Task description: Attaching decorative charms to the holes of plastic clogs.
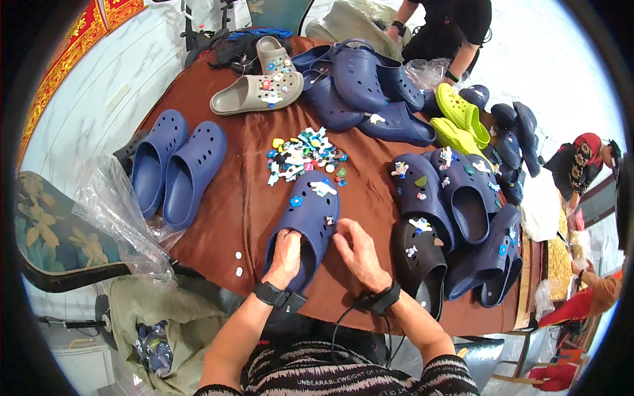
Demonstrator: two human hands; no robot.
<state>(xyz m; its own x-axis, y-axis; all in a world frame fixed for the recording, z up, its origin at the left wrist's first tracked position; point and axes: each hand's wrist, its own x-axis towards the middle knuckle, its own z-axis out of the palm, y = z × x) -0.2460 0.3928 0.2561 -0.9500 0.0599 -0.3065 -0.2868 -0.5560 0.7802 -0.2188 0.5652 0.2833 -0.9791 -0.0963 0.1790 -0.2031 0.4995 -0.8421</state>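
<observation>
In front of me a navy blue clog (290, 224) lies on the brown cloth with its toe pointing away. A white charm, a blue flower charm (296, 200) and a small charm on its side sit in the holes. My left hand (286, 254) reaches into the foot opening; its fingers are hidden inside. Just right of the clog, my right hand (356, 247) is held with loosely bent fingers apart and nothing visible in them. Beyond the toe lies a pile of colourful shoe charms (300, 155).
A pair of plain navy clogs (193, 175) stands at left. Grey clogs (257, 92), a stack of navy clogs (356, 79) and lime clogs (456, 115) lie at the back. Decorated navy clogs (469, 198) and a black clog (419, 261) crowd the right. Other people are nearby.
</observation>
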